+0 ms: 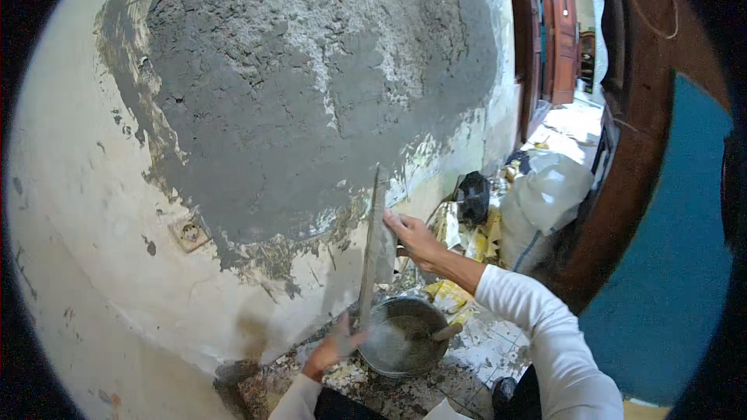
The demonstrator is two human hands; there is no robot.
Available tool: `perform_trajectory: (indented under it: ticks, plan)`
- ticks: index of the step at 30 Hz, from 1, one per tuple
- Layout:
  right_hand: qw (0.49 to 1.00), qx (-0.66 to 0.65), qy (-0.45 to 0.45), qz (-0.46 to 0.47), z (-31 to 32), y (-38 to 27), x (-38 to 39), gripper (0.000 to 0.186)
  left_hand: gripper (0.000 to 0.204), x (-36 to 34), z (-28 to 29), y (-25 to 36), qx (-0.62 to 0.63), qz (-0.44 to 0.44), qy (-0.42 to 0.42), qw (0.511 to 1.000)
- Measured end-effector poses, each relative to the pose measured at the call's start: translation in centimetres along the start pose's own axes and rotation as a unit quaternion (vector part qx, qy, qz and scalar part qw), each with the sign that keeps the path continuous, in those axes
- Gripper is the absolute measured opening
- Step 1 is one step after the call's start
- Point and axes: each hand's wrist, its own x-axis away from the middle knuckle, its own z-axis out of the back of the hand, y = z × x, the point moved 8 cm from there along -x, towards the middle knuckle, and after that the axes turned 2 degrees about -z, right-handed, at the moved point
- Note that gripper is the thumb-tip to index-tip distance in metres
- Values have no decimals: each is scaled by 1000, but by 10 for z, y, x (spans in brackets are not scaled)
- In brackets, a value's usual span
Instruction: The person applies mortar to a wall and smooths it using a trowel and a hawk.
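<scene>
A long, straight mortar-smeared bar (369, 253) stands upright and slightly tilted in front of the wall. My right hand (420, 243) is closed around its upper part, fingers on the right edge. Low down, my left hand (333, 351) is blurred beside the bar's bottom end, thumb and fingers around that spot; its grip is unclear. Under the bar sits a dark bucket (366, 359) with grey wet mix inside. A wooden handle (447, 332) sticks over its right rim. Fresh grey plaster (264, 163) covers much of the wall, smooth low down and rough higher up.
A wall socket (190, 232) sits left of the plaster edge. Stuffed white sacks (545, 198), a black bag (472, 197) and torn yellow paper (449, 295) lie to the right. A brown door frame (634, 179) borders that side. Crumbs of mortar litter the tiled floor (498, 346).
</scene>
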Motion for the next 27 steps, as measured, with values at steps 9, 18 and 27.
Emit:
perform_trajectory:
  ticks: [9,18,27]
  plan:
    - [972,-188,-72,-121,36,100,12,57,100,-42,-103,45,390,64,9,919]
    - [948,-234,-116,-180,47,141,12,59,87,-52,-103,84,512,-29,142,847]
    - [903,85,-382,-178,31,96,50,81,80,-44,-29,59,571,-43,214,791]
